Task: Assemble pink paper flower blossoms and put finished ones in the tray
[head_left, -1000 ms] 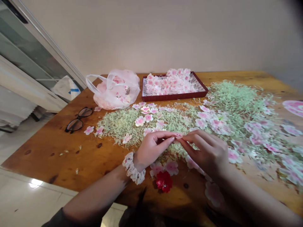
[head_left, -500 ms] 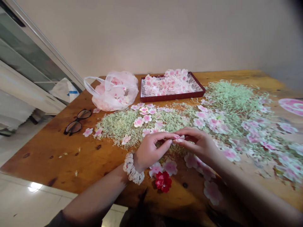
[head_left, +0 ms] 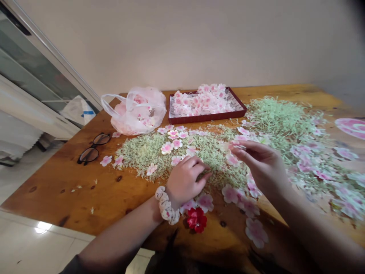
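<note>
My right hand (head_left: 264,163) pinches a small pink artificial flower (head_left: 236,146) between thumb and fingertips, held above the loose greenery. My left hand (head_left: 188,179) hovers low over the near edge of the pale green moss-like pile (head_left: 142,150), its fingers loosely curled and apart with nothing visible in them. A patterned scrunchie (head_left: 167,205) circles the left wrist. Right beside that wrist lie a red flower (head_left: 196,219) and pink-and-white flowers (head_left: 205,202). More loose pink petals (head_left: 256,232) rest on the wood below my right hand.
Pink flowers heap in a dark red tray (head_left: 208,118) by the wall. To its left stands a sheer white bag (head_left: 137,110). Eyeglasses (head_left: 89,153) lie near the table's left edge. Green shreds (head_left: 279,114) and scattered flowers (head_left: 308,150) cover the right side.
My hands have come apart. The right one has moved up and rightward with the pink flower, while the left has let go and dropped slightly, its fingers loosening.
</note>
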`<state>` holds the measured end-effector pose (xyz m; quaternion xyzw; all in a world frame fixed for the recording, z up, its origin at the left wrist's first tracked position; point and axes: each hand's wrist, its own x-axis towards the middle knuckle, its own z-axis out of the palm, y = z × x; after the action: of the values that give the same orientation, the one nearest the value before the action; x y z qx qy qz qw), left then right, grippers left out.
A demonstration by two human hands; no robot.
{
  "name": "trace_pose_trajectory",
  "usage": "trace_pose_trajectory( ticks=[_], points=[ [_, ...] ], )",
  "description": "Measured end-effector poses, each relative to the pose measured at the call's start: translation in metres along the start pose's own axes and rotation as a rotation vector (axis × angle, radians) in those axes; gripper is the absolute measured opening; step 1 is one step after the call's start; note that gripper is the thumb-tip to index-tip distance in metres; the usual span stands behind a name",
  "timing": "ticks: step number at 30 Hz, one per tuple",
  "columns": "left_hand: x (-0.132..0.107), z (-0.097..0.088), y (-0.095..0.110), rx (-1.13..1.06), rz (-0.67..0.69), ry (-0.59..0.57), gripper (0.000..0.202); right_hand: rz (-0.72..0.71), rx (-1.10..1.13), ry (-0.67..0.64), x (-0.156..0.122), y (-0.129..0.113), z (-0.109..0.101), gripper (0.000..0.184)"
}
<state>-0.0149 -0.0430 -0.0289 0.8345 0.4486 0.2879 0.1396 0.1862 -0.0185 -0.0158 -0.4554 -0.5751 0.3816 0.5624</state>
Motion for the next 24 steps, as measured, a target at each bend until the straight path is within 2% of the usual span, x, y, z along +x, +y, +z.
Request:
trace_pose_trajectory(
  ticks=[3, 7, 12, 15, 18, 21, 24],
  points=[
    [0.000, 0.004, 0.002, 0.180, -0.030, -0.091, 0.021, -0.017, 0.038, 0.008, 0.001, 0.001, 0.000, 0.008],
    [0.000, 0.004, 0.002, 0.127, -0.058, -0.134, 0.012, -0.042, 0.078, -0.037, 0.000, -0.001, 0.001, 0.010],
    [0.002, -0.003, -0.003, -0.151, -0.061, 0.021, 0.007, -0.146, 0.086, -0.176, 0.001, -0.003, -0.005, 0.015],
    [0.004, -0.012, -0.002, -0.299, -0.011, 0.104, 0.006, -0.294, 0.022, -0.351, 0.004, -0.005, -0.008, 0.020],
    [0.004, -0.020, 0.002, -0.372, 0.036, 0.136, 0.004, -0.476, -0.027, -0.512, 0.004, -0.008, -0.005, 0.022],
    [0.002, -0.025, 0.005, -0.381, 0.098, 0.148, 0.004, -0.623, -0.073, -0.546, -0.002, -0.012, 0.000, 0.023],
    [0.001, -0.025, 0.005, -0.361, 0.205, 0.181, 0.003, -0.717, -0.115, -0.483, -0.009, -0.020, 0.004, 0.020]
  ],
)
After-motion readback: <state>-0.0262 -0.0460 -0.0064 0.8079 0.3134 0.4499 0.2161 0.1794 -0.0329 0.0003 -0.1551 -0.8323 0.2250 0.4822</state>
